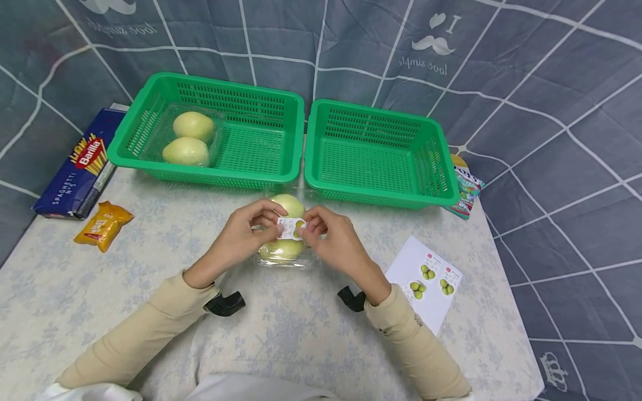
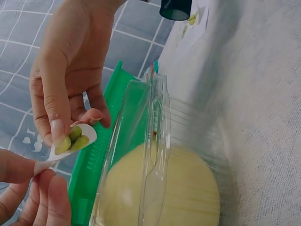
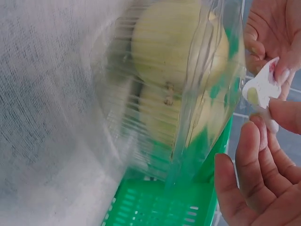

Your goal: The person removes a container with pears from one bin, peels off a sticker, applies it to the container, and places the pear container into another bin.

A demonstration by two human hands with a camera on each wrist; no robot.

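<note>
Both hands hold a white label sticker (image 1: 290,228) printed with green fruit, above a clear plastic clamshell box (image 1: 288,262). My left hand (image 1: 246,231) pinches one end between thumb and fingers; my right hand (image 1: 333,236) pinches the other. In the left wrist view the sticker (image 2: 77,141) bends between the two hands, apart from the lid. Inside the closed box lie two pale yellow-green melon-like fruits (image 1: 287,205), seen through the plastic in the right wrist view as well (image 3: 178,44).
Two green baskets stand behind: the left basket (image 1: 256,147) holds another clear box with two fruits (image 1: 185,151), the right basket (image 1: 366,167) is beside it. A spaghetti box (image 1: 75,167) and orange packet (image 1: 104,225) lie left. A sticker sheet (image 1: 426,284) and snack bag (image 1: 466,192) lie right.
</note>
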